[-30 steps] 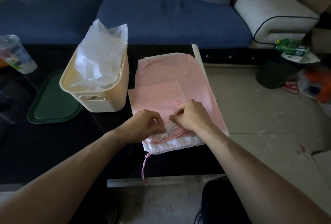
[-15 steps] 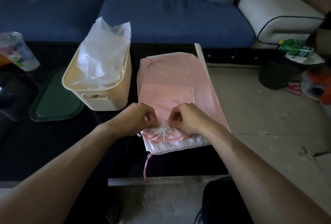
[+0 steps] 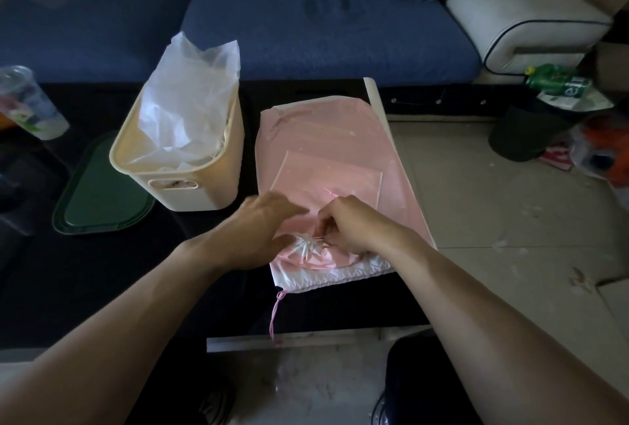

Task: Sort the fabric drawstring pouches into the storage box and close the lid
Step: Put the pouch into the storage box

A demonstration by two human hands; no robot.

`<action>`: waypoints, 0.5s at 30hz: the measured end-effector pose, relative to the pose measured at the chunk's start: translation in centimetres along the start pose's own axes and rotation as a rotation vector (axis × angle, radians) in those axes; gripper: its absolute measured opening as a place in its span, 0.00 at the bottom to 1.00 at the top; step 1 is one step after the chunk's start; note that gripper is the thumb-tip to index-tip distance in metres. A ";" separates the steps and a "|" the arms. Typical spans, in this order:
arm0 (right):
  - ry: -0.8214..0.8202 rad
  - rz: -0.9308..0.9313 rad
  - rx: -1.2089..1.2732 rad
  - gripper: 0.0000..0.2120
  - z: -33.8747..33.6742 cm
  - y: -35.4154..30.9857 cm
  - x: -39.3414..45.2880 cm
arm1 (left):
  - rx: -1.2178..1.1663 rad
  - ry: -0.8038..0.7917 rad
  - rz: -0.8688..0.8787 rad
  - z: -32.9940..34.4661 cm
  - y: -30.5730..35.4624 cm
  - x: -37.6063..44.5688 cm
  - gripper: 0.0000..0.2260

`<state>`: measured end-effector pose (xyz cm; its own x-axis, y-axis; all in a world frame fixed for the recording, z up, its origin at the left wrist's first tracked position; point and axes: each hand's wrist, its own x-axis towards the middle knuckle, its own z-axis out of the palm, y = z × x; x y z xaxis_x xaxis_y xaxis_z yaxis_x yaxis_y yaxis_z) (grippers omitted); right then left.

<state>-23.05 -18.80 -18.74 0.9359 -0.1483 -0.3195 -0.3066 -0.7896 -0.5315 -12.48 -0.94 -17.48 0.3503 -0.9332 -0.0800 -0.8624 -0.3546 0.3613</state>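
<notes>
On the black glossy table (image 3: 102, 288), near its right edge, a large flat pink fabric drawstring pouch (image 3: 323, 138) lies with its white gathered mouth (image 3: 340, 276) toward the near edge; a thin pink cord (image 3: 274, 317) trails from that mouth down to the near edge. A smaller pink fabric pouch (image 3: 333, 176) lies flat on top of the large one, its puckered, cinched mouth (image 3: 306, 244) pointing toward the near edge.

The right hand (image 3: 347, 224) has its fingers curled and pinches at the cinched mouth of the smaller pouch, apparently on its string, though the string itself is too fine to make out. The left hand (image 3: 258, 230) hovers just beside that mouth with fingers stretched out and loose, gripping nothing; the hand is blurred, and whether it touches the cloth I cannot tell.

Left of the pouches, close by, stands the cream plastic storage box (image 3: 204, 193) with a cut-out handle, and crumpled white translucent material (image 3: 187, 101) rises out of its open top. The dark green oval lid (image 3: 98, 200) lies flat on the table to the left of the box, partly behind it. At the table's far left corner stands a clear plastic cup (image 3: 30, 101). Beyond the table runs a blue sofa (image 3: 323, 30).
</notes>
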 end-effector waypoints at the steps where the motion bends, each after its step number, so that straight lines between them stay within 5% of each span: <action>1: 0.005 -0.001 0.000 0.12 -0.1 0.0 0.0 | -0.031 -0.095 -0.034 0.2 -0.1 0.2 0.17; 6: 0.149 0.014 0.023 0.04 -0.5 0.0 -0.1 | 0.007 -0.127 -0.146 0.0 0.3 1.1 0.10; 8: 0.241 0.019 -0.004 0.10 -1.3 -0.5 -0.7 | -0.017 -0.134 -0.172 0.3 0.5 1.1 0.10; 12: 0.012 0.218 -0.105 0.15 -1.7 -1.4 -1.8 | -0.066 -0.084 -0.199 0.8 0.7 1.3 0.09; 15: 0.004 0.284 -0.177 0.22 -0.8 -0.9 -1.3 | -0.107 -0.052 -0.247 1.6 0.8 1.3 0.07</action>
<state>-23.82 -18.36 -17.21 0.8184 -0.3789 -0.4321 -0.5204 -0.8076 -0.2774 -13.31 -2.52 -18.73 0.5236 -0.8219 -0.2242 -0.7088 -0.5663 0.4207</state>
